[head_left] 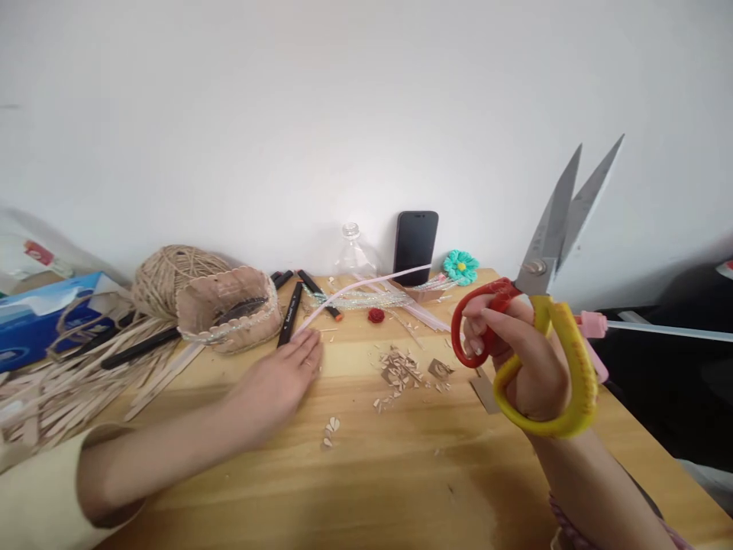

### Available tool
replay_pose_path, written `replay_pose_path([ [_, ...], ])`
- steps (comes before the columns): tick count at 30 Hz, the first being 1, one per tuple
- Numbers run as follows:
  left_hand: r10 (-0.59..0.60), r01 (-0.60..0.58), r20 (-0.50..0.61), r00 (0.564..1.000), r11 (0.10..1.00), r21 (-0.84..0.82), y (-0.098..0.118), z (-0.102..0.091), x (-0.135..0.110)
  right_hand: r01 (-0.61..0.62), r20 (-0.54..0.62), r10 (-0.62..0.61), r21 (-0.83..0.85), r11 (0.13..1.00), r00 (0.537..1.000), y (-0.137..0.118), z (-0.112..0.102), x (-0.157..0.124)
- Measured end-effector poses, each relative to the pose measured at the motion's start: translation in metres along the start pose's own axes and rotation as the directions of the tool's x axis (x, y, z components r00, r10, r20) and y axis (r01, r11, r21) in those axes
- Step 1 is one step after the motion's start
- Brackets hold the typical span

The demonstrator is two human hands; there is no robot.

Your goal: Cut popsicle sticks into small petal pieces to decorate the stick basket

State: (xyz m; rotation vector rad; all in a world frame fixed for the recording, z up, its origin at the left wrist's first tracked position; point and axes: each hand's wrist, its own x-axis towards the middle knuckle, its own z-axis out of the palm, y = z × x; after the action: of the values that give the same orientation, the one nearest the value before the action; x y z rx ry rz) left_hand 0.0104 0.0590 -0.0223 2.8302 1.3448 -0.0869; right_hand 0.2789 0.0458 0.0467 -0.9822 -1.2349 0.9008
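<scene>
On the right, my right hand (535,359) is raised above the table with its fingers through the handles of a large pair of scissors (538,275). One handle is red, the other yellow; the blades point up and stand apart. My left hand (292,374) rests low over the tabletop, its fingertips closed at the near end of a light pink pipe cleaner (349,287), which arcs away to the right. Just beyond those fingers lies a black marker (290,313). A scalloped oval wooden basket (226,309) stands left of my left hand.
Wood chips (401,367) lie mid-table. Behind them are a small red rose (376,315), a phone (416,248), a clear bottle top (355,252) and a turquoise flower (460,267). A twine ball (172,279) and wooden strips (74,382) fill the left. A pink glue gun (592,325) is right.
</scene>
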Motion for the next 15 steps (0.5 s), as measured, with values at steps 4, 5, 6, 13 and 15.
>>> replay_pose_path([
  [4, 0.111, -0.102, 0.080, 0.991, 0.989, -0.104, 0.019, -0.011, 0.009, -0.013, -0.004, 0.013, -0.029, 0.999, 1.000, 0.002, 0.000, 0.003],
  [5, 0.153, -0.137, 0.103, 0.983, 0.979, -0.149, 0.021, -0.012, 0.011, -0.006, 0.014, 0.006, -0.036, 0.999, 1.000, 0.002, 0.000, 0.003],
  [6, 0.157, -0.139, 0.091, 0.983, 0.973, -0.182, 0.023, -0.013, 0.012, -0.001, 0.025, 0.002, -0.038, 0.999, 1.000, 0.002, 0.000, 0.004],
  [13, -0.163, 0.158, 0.009, 0.987, 0.941, -0.300, 0.005, -0.007, 0.018, -0.098, -0.019, 0.097, -0.042, 0.994, 0.995, 0.005, 0.000, 0.004],
  [15, -0.196, 0.188, 0.004, 0.981, 0.936, -0.297, 0.002, -0.005, 0.024, -0.088, -0.010, 0.088, -0.048, 0.995, 0.996, 0.006, 0.000, 0.003],
])
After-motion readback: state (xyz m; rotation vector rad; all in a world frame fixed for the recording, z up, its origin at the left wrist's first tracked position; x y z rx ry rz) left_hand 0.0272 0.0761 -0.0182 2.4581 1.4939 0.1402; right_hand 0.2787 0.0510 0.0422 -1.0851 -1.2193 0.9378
